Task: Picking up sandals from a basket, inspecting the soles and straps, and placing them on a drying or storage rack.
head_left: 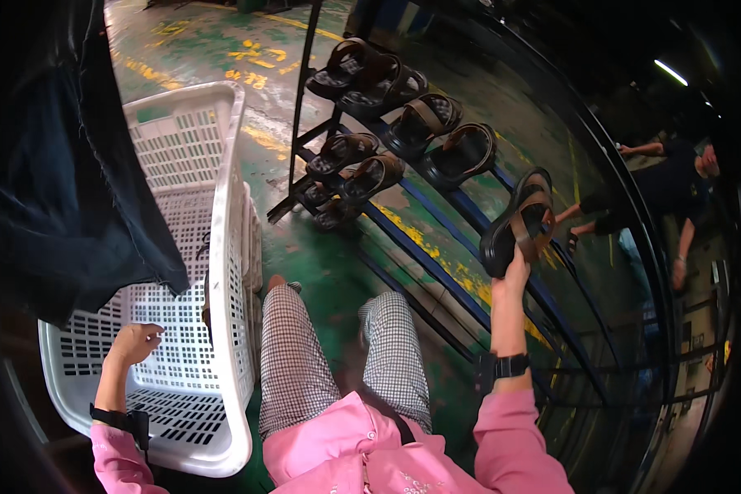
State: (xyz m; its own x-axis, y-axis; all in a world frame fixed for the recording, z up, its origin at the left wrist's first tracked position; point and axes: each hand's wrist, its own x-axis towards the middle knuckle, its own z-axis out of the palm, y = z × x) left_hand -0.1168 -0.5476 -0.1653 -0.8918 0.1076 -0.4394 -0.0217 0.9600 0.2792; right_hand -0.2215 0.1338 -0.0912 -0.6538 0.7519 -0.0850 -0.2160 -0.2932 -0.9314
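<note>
My right hand is raised and grips a black sandal with brown straps by its heel, holding it against the blue rails of a rack. Several more sandals of the same kind sit in rows on the rack, further along. My left hand is down inside a white slotted plastic basket, fingers loosely curled, with nothing seen in it. I sit with checked trousers and pink sleeves.
A dark blue cloth hangs over the basket's left side. The floor is green with yellow markings. Another person in dark clothes bends down at the far right behind the rack.
</note>
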